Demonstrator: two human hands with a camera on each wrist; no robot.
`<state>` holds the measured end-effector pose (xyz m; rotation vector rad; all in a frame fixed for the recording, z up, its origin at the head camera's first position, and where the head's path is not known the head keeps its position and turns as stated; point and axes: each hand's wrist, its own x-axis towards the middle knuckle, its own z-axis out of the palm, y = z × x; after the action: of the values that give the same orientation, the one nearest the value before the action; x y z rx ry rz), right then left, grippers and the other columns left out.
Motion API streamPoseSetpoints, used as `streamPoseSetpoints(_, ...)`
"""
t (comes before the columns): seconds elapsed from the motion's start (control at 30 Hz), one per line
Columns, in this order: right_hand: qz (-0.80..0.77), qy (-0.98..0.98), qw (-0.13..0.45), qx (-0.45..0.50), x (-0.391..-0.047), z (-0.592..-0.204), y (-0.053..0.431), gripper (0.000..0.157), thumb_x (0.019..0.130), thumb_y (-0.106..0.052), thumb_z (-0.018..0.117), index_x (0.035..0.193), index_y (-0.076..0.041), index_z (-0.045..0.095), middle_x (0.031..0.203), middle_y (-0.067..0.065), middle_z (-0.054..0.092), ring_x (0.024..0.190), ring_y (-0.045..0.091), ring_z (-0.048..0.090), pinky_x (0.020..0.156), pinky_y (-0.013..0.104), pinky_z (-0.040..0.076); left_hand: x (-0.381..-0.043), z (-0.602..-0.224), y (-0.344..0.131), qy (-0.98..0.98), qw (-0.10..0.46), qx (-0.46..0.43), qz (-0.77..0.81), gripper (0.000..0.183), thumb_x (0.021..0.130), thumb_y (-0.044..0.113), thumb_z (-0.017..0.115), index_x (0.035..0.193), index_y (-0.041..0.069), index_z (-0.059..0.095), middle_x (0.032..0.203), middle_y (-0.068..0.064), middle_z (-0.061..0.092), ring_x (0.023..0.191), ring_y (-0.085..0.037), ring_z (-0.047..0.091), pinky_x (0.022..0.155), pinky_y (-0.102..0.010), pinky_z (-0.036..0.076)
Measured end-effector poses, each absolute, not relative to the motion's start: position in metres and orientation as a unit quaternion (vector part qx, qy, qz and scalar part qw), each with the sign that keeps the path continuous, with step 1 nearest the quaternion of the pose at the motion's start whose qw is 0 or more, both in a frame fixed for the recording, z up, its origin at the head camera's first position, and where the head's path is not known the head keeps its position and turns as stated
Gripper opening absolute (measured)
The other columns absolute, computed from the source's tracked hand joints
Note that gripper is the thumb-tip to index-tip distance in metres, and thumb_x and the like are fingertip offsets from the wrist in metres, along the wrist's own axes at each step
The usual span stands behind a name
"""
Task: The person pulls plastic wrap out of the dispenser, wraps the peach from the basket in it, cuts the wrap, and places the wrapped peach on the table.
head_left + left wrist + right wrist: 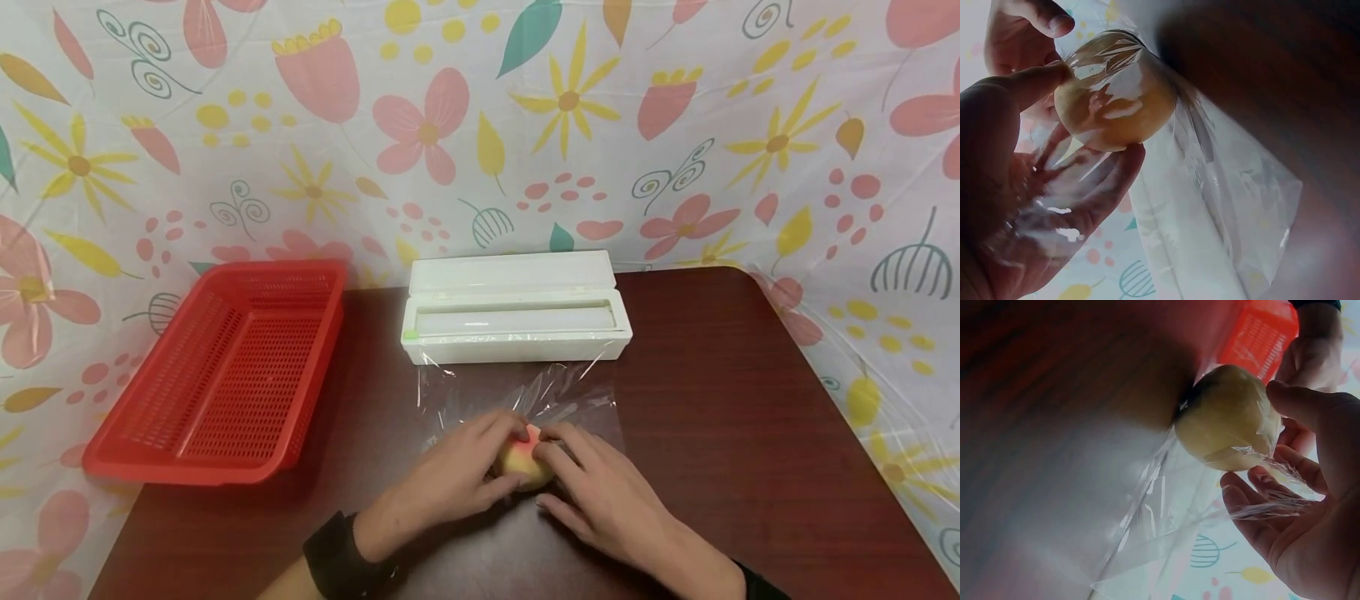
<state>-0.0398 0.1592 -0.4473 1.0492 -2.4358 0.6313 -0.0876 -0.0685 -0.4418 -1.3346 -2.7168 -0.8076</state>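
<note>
A round yellow-and-pink fruit [527, 460] sits low over the table, between the two hands. Clear cling film [555, 387] stretches from the white dispenser box and lies over the fruit, creased and shiny in the left wrist view. My left hand [468, 458] holds the fruit's left side, thumb near and fingers at the far side. On the other side, my right hand [600, 483] has curled fingertips at the fruit and film. Bunched film [1272, 506] runs across the right fingers in the right wrist view, where the thumb touches the fruit [1229, 419].
The white cling film box [517, 350] stands at the table's back with its lid up and a film roll [517, 320] inside. A red slotted basket [315, 367] is at the left. Behind the dark brown table [720, 400] hangs a flower-patterned curtain [480, 125].
</note>
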Motion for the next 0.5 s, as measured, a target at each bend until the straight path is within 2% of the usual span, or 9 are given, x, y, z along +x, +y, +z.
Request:
streamPoseSetpoints(0.1, 0.228, -0.878, 0.199, 0.372, -0.042, -0.448, 0.159, 0.042, 0.086, -0.037, 0.07, 0.115, -0.008, 0.06, 0.121, 0.006, 0.053, 0.1, 0.015, 0.051, 0.078, 0.036, 0.049, -0.089, -0.442, -0.07, -0.866, -0.002, -0.424, -0.266, 0.045, 0.086, 0.04, 0.071, 0.12, 0.019, 0.05, 0.124, 0.009, 0.051, 0.1, -0.004, 0.051, 0.081, -0.023, 0.049)
streamPoseSetpoints(0.27, 0.247, -0.883, 0.176, 0.36, -0.046, -0.447, 0.158, 0.046, 0.078, -0.027, 0.079, 0.116, -0.01, 0.06, 0.121, 0.001, 0.052, 0.096, 0.009, 0.051, 0.075, 0.031, 0.05, -0.091, -0.443, -0.071, -0.865, -0.004, -0.423, -0.27, 0.046, 0.087, 0.042, 0.07, 0.12, 0.019, 0.05, 0.121, 0.01, 0.05, 0.1, -0.004, 0.05, 0.082, -0.023, 0.049)
streamPoseSetpoints(0.5, 0.266, -0.888, 0.15, 0.345, -0.051, -0.446, 0.159, 0.048, 0.074, -0.024, 0.082, 0.116, -0.013, 0.06, 0.121, -0.005, 0.051, 0.1, 0.006, 0.053, 0.078, 0.029, 0.052, -0.092, -0.444, -0.072, -0.867, -0.009, -0.422, -0.265, 0.047, 0.087, 0.045, 0.069, 0.121, 0.019, 0.048, 0.123, 0.01, 0.049, 0.104, -0.004, 0.05, 0.086, -0.025, 0.049)
